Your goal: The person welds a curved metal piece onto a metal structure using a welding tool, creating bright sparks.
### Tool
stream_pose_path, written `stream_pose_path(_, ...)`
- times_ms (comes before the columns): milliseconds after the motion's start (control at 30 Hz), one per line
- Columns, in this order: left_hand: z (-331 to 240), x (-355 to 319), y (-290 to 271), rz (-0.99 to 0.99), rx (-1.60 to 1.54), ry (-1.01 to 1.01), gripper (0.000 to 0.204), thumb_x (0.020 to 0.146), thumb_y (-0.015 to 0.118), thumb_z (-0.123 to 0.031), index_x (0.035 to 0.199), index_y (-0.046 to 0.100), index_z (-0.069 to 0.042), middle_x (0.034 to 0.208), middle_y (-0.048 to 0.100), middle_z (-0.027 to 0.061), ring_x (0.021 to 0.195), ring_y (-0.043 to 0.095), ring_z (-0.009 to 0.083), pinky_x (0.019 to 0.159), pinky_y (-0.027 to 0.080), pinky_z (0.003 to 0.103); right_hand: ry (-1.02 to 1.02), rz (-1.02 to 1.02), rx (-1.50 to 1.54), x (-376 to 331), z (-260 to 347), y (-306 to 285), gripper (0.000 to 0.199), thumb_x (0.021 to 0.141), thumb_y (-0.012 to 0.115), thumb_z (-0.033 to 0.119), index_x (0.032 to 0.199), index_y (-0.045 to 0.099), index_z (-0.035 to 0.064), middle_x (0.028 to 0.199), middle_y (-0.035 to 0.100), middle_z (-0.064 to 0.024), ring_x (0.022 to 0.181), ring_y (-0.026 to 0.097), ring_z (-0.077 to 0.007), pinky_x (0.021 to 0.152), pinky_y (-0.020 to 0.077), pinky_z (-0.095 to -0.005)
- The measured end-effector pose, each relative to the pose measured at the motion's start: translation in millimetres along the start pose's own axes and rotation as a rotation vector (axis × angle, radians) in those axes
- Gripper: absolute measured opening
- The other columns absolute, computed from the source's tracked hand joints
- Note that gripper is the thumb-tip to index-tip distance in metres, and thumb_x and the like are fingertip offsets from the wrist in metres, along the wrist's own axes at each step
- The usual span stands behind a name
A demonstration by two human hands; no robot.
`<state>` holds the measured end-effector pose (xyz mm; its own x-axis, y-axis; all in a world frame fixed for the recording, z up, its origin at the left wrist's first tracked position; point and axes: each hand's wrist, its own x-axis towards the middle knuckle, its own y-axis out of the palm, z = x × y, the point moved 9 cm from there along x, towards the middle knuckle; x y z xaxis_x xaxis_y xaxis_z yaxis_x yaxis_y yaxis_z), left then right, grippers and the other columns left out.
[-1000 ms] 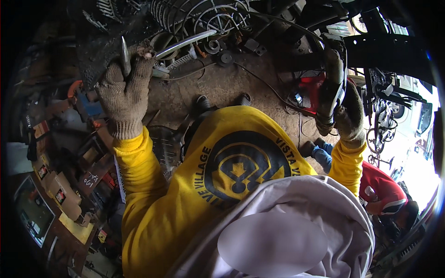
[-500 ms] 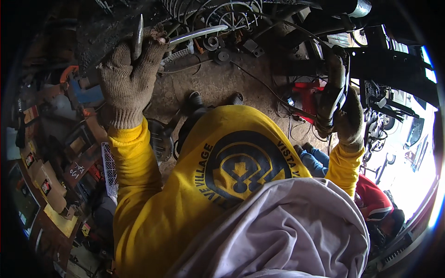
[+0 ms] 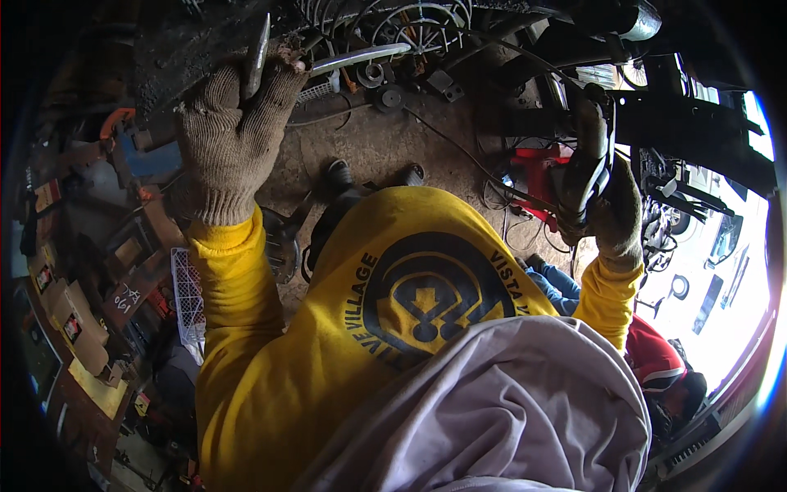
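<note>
1. Head view, 11 o'clock: the left hand (image 3: pixel 234 135), in a beige knitted glove, has its fingers closed around a slim grey metal tool (image 3: pixel 256 56); the tool's long axis runs nearly upright, pointing toward 12 o'clock against the dark grimy underside (image 3: pixel 188 49).
2. Head view, 3 o'clock: the right hand (image 3: pixel 613 215), gloved, has its fingers wrapped on a dark curved metal bar (image 3: pixel 592 160) whose axis runs 12 to 6 o'clock.
3. The left hand is nearer the tool.

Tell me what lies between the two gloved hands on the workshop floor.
In the head view, between the left hand holding a metal tool and the right hand gripping a dark bar, lie dirt floor, a black cable and a red machine.
</note>
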<state>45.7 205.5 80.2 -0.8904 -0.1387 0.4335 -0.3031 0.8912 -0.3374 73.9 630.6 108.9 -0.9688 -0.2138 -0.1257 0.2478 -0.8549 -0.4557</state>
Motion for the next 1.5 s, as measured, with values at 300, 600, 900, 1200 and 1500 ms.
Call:
stream_pose_path(300, -5, -1, 0, -0.014, 0.023, -0.003, 0.020, 0.086, 0.084, -0.014, 0.099, 0.074, -0.002, 0.089, 0.076, 0.0072, 0.080, 0.074, 0.0158, 0.071, 0.059, 0.028, -0.096, -0.072, -0.147, 4, 5, -3, 0.060, 0.085, 0.070, 0.028, 0.134, 0.056, -0.0038, 0.099, 0.067, -0.0048, 0.072, 0.061, -0.0069, 0.059, 0.0486, -0.0227)
stream_pose_path(600, -12, 0, 1, 0.000, -0.031, -0.004, 0.020, 0.085, 0.083, -0.009, 0.099, 0.072, -0.002, 0.092, 0.076, 0.0068, 0.082, 0.073, 0.0131, 0.074, 0.060, 0.027, 0.006, 0.026, -0.036, 4, 3, 4, 0.067, 0.091, 0.072, 0.036, 0.139, 0.051, -0.0055, 0.104, 0.066, -0.0052, 0.079, 0.062, -0.0080, 0.067, 0.0509, -0.0225)
stream_pose_path(900, -6, -2, 0, -0.014, -0.014, -0.090, 0.020, 0.085, 0.083, -0.010, 0.102, 0.073, -0.003, 0.092, 0.076, 0.0068, 0.083, 0.073, 0.0134, 0.071, 0.059, 0.026, 0.010, 0.087, -0.039, 8, 13, 4, 0.076, 0.091, 0.073, 0.044, 0.144, 0.047, -0.0052, 0.105, 0.067, -0.0053, 0.089, 0.064, -0.0133, 0.076, 0.0528, -0.0263)
stream_pose_path(1200, -3, -3, -3, 0.030, 0.200, 0.028, 0.030, 0.084, 0.083, -0.012, 0.111, 0.075, -0.003, 0.097, 0.077, 0.0083, 0.087, 0.076, 0.0170, 0.070, 0.062, 0.030, -0.014, 0.128, -0.054, 22, 39, -6, 0.062, 0.091, 0.071, 0.036, 0.133, 0.054, -0.0053, 0.110, 0.066, -0.0088, 0.096, 0.064, -0.0162, 0.084, 0.0531, -0.0302)
stream_pose_path(1500, 37, -18, 35, 0.336, -0.928, -0.332, 0.077, 0.098, 0.058, -0.057, 0.145, 0.045, 0.002, 0.141, 0.054, 0.0246, 0.133, 0.053, 0.0357, 0.120, 0.036, 0.048, -0.111, 0.219, -0.154, 38, 61, -8, 0.023, 0.085, 0.064, 0.010, 0.106, 0.060, -0.0010, 0.101, 0.067, -0.0106, 0.087, 0.066, -0.0179, 0.077, 0.0550, -0.0311)
